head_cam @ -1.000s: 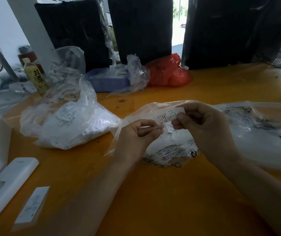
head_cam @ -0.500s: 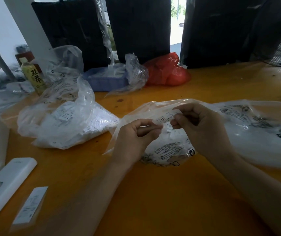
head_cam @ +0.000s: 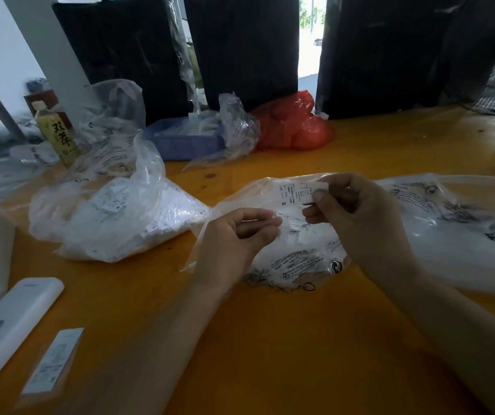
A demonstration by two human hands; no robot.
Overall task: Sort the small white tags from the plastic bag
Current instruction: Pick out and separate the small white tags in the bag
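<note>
A clear printed plastic bag (head_cam: pixel 297 265) lies on the orange table (head_cam: pixel 285 354) in front of me. My right hand (head_cam: pixel 360 217) pinches a small white tag (head_cam: pixel 295 193) printed with text and an "S", holding it just above the bag. My left hand (head_cam: pixel 237 238) sits to the left of it with curled fingers pinching thin white tags or film at its fingertips; which of the two I cannot make out. A second bag (head_cam: pixel 114 205) stuffed with white tags lies at the left.
A large clear bag (head_cam: pixel 461 232) spreads out at the right. A blue tray (head_cam: pixel 186 142), red bag (head_cam: pixel 294 124) and tea bottle (head_cam: pixel 57 133) stand at the back. A white remote (head_cam: pixel 9 327) and a flat white packet (head_cam: pixel 51 360) lie near the front left. Black bags line the far edge.
My right hand has turned the tag slightly, so more of its printed face shows. Both hands stay in about the same place above the bag.
</note>
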